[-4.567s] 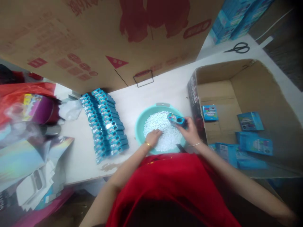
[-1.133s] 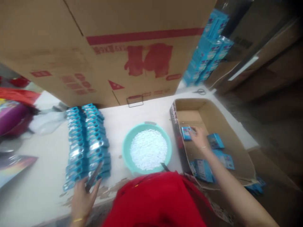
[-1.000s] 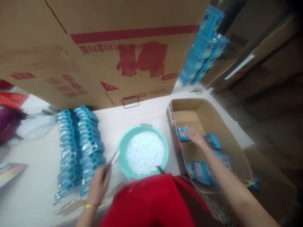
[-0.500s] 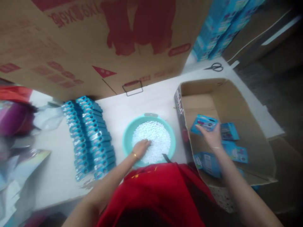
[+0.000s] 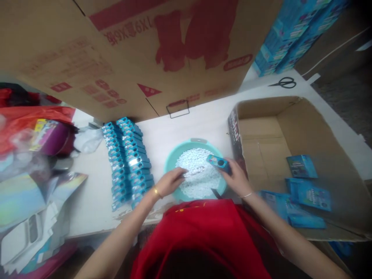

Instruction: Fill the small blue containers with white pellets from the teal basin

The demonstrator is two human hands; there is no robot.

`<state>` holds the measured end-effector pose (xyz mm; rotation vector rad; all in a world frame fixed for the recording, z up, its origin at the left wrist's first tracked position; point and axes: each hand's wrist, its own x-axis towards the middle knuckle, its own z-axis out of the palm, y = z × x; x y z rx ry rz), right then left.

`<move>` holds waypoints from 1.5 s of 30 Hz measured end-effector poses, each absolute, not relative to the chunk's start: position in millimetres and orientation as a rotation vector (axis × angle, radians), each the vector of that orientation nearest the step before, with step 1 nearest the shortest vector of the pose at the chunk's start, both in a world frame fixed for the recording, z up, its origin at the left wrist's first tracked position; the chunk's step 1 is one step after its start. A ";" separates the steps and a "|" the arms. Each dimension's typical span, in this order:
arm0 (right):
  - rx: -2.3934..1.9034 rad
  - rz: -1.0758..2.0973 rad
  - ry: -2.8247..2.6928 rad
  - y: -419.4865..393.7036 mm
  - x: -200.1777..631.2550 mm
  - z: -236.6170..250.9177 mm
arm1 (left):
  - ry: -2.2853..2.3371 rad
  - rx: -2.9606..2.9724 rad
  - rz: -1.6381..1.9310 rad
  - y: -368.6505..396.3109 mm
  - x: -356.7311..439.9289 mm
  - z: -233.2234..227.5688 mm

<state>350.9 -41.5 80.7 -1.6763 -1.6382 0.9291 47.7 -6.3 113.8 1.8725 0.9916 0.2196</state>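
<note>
A teal basin (image 5: 174, 157) full of small white pieces (image 5: 197, 162) stands on the white table in front of me. My left hand (image 5: 170, 181) hovers over its left side, pinching a thin silvery tool (image 5: 193, 171) loaded with white pieces. My right hand (image 5: 236, 178) holds a small blue box (image 5: 217, 161) with a round window over the basin's right side, its open end turned toward the tool.
Two rows of small blue boxes (image 5: 128, 159) lie left of the basin. An open cardboard carton (image 5: 308, 116) on the right holds blue packets (image 5: 309, 193). A large printed carton (image 5: 130, 50) stands behind. Scissors (image 5: 283, 82) lie at the back right. Bags and foil sheets (image 5: 26, 197) crowd the left.
My right hand came out of the carton and now holds a small blue box over the basin. My left hand lifted from the white pieces with the tool.
</note>
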 end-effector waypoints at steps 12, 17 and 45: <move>-1.458 0.868 -2.027 -45.1 310.0 60.3 | 1.234 2.339 -0.622 2.9 116.2 205.2; -1.471 0.880 -1.983 -43.7 314.3 55.0 | 1.224 2.423 -0.607 7.4 114.8 211.1; -1.610 0.912 -1.546 -30.5 338.4 56.8 | 1.014 1.855 0.162 -13.9 61.6 108.5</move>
